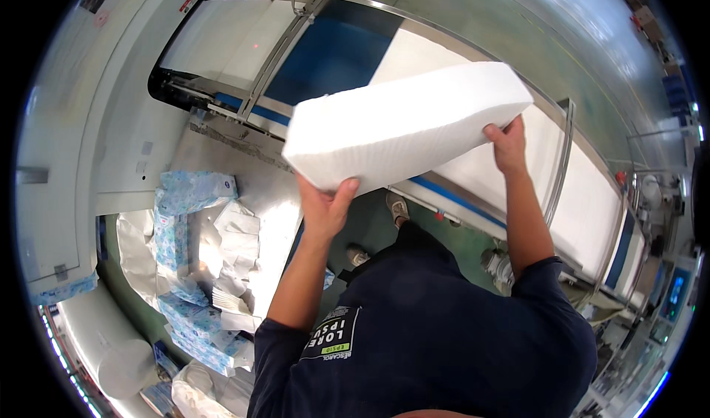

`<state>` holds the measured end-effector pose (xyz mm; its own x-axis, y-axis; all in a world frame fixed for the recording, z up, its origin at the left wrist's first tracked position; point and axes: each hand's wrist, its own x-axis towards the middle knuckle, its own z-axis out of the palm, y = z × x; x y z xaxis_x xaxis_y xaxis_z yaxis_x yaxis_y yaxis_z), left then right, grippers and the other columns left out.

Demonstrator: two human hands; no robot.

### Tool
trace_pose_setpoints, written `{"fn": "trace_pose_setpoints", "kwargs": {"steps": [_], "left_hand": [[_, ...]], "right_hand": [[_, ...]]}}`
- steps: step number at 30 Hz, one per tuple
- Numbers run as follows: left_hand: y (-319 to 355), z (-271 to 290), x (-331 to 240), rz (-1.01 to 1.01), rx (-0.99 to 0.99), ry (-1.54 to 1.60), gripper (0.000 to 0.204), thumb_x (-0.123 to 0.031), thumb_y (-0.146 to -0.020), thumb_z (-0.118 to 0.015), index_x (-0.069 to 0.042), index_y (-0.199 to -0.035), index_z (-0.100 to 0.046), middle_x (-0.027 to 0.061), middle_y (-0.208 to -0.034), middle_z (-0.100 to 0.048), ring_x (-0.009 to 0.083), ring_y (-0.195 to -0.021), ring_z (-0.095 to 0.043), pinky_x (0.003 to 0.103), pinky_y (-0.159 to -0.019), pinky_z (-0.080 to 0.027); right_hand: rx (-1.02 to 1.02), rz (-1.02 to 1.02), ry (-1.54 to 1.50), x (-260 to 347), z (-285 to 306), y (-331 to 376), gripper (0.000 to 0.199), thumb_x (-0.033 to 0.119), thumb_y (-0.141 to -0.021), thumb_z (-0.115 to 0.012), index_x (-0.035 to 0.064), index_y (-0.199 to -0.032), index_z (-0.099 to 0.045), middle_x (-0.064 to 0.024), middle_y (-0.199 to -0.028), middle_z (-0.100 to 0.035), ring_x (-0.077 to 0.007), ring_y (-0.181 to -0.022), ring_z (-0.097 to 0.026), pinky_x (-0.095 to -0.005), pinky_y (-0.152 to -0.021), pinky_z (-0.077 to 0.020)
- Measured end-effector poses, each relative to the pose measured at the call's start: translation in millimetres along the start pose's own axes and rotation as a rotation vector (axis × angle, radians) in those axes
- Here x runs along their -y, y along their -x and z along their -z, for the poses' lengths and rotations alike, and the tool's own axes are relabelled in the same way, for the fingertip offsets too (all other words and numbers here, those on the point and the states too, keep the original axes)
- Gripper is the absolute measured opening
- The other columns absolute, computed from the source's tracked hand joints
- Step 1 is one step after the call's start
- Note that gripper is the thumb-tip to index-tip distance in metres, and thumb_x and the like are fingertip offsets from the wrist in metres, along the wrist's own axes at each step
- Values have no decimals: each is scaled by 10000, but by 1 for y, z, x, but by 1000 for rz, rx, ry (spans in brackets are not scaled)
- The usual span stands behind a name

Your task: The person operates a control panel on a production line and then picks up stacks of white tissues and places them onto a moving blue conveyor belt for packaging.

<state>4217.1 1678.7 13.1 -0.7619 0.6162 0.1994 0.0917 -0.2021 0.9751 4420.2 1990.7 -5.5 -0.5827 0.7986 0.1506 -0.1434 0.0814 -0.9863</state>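
A long white stack of folded tissue paper (pixel 399 133) is raised between my two hands, tilted with its right end higher. My left hand (pixel 325 209) grips the near left lower corner, thumb on the side face and fingers mostly hidden beneath. At the right end, my right hand (pixel 509 146) is closed on the lower edge, its thumb pressed against the near side. Behind and below the stack runs a conveyor with a blue belt (pixel 336 52), where more white stacks (pixel 569 196) lie in a line.
To my left, blue-and-white printed wrapped packs (pixel 194 190) and loose white paper (pixel 235 240) lie on a metal table (pixel 274 214). A large pale machine housing (pixel 122 107) stands at the far left. Metal guide bars (pixel 285 44) cross the conveyor. A large white roll (pixel 126 366) is at lower left.
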Motion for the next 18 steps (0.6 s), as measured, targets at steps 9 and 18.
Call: {"fn": "trace_pose_setpoints", "kwargs": {"steps": [9,18], "left_hand": [[-56,-53,53,50,-124,12,895,-163,-871,-787,3,-1507,-179,174,-1430,-430,256,-1281,-502,403,-1075,-423],[-66,-57,62,65,-220,52,895,-142,-877,-779,-2,-1518,-170,161,-1442,-426,260,-1295,-495,408,-1093,-409]], "right_hand": [[150,-56,-6,-28,17,-130,924,386,-697,-911,11,-1403,-448,-110,-1288,-593,-236,-1207,-563,-386,-1038,-447],[207,-134,-104,-58,-2,-159,927,363,-671,-933,9,-1388,-464,-102,-1293,-598,-241,-1226,-562,-384,-1049,-448]]}}
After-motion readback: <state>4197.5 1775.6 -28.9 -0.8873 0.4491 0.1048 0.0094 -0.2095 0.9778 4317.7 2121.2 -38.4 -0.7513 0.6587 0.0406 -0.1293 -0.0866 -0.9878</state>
